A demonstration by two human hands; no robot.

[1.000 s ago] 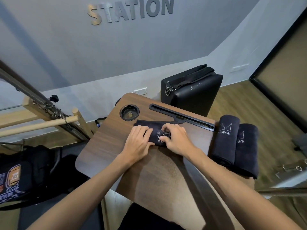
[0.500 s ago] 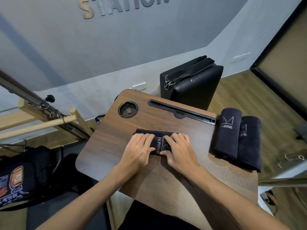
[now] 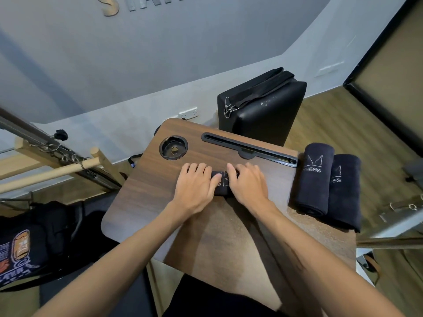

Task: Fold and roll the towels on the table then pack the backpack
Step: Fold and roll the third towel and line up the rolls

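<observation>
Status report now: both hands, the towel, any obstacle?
Left hand and right hand flat on towel, rolling it. Two rolled towels at table right edge. Nothing in the way.

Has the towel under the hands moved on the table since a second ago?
Yes. The towel has rolled away from the person, toward the black slot along the table's far edge, and little flat cloth is left ahead of it.

Most of the towel is hiding under my hands

My left hand (image 3: pixel 194 188) and right hand (image 3: pixel 248 185) are covering the dark towel (image 3: pixel 223 183), leaving only a strip with unreadable lettering between them. Right of my right hand, the rolled towels (image 3: pixel 314 179) are showing logos cut to "NESS". Above, the frame edge is cropping the wall lettering (image 3: pixel 111 6).
</observation>
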